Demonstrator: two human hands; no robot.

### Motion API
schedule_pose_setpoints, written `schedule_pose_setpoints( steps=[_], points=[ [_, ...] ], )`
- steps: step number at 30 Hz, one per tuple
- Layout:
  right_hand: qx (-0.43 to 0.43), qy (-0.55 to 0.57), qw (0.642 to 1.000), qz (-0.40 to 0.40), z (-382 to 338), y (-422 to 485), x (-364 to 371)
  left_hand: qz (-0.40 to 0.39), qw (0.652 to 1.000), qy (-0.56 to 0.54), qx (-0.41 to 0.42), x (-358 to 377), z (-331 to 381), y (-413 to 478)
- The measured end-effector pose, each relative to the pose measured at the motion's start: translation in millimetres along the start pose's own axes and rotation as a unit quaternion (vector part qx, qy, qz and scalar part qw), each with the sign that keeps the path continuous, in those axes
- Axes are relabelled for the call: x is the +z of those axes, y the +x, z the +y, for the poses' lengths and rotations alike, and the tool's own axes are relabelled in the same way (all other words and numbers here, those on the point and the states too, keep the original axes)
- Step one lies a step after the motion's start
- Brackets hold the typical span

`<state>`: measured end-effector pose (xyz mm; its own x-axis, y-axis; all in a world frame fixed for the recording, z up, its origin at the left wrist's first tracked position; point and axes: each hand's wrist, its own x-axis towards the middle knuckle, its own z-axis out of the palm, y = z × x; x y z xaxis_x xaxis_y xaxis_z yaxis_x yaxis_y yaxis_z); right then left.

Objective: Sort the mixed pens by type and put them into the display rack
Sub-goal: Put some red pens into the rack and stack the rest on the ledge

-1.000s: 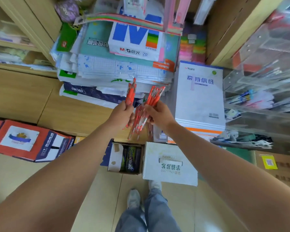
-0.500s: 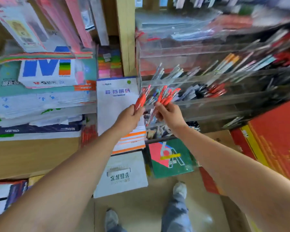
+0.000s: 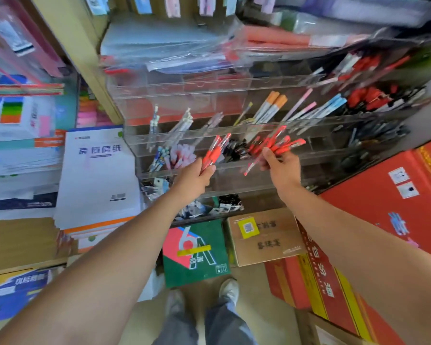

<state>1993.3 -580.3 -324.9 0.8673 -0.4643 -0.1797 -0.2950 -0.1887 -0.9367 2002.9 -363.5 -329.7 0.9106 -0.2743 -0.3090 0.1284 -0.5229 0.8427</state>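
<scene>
I have both hands raised in front of the clear display rack (image 3: pixel 209 87), which fills the view from 12 to 2 o'clock.

My left hand (image 3: pixel 194 178) is curled round the lower ends of a pair of red pens (image 3: pixel 213 151). I make out 2, though blur leaves that unsure. Their tips point toward 1 o'clock and lie over the front of a lower tier of the rack.

My right hand (image 3: pixel 283 170) sits at 3 o'clock of the left, apart from it, and its fingers are closed round a red pen bundle (image 3: pixel 276 144). The bundle fans out toward 2 o'clock, and 1 pen sticks out under the fist toward 8 o'clock. I cannot count the bundle.

Between the 2 hands, behind the acrylic, a compartment holds black pens (image 3: pixel 237 150). At 9 o'clock of the pair, pink-tipped pens (image 3: pixel 182 155) fill another compartment. On the tier above, orange-capped pens (image 3: pixel 274 103) lean at 12 o'clock of my right hand, with pink pens (image 3: pixel 300 105) and pale blue pens (image 3: pixel 329 105) at 1 o'clock of it.

A white paper pack (image 3: pixel 97 170) stands at 9 o'clock of my left hand. On the floor, a green box (image 3: pixel 194 252) lies at 6 o'clock of that hand, with a cardboard box (image 3: pixel 264 235) just beside it at 3 o'clock. A red carton (image 3: pixel 388 195) is at 4 o'clock of my right hand.
</scene>
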Motion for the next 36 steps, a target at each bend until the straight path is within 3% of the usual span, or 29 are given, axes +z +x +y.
schedule_pose_setpoints(
  steps=[7, 17, 27, 36],
  points=[
    [0.061, 0.048, 0.995, 0.062, 7, 34, -10, -0.024, 1.000, 0.003, -0.017, 22, 6, 25],
    [0.043, -0.117, 0.982, 0.145, 13, 67, 8, -0.069, 0.998, -0.006, 0.000, 20, 9, 56],
    [0.097, -0.152, 0.981, 0.076, 31, 72, 24, -0.099, 0.995, 0.013, 0.019, 22, 1, 71],
    [0.058, -0.148, 0.986, 0.043, 32, 75, 23, -0.081, 0.997, -0.001, -0.005, 32, 9, 75]
  ],
)
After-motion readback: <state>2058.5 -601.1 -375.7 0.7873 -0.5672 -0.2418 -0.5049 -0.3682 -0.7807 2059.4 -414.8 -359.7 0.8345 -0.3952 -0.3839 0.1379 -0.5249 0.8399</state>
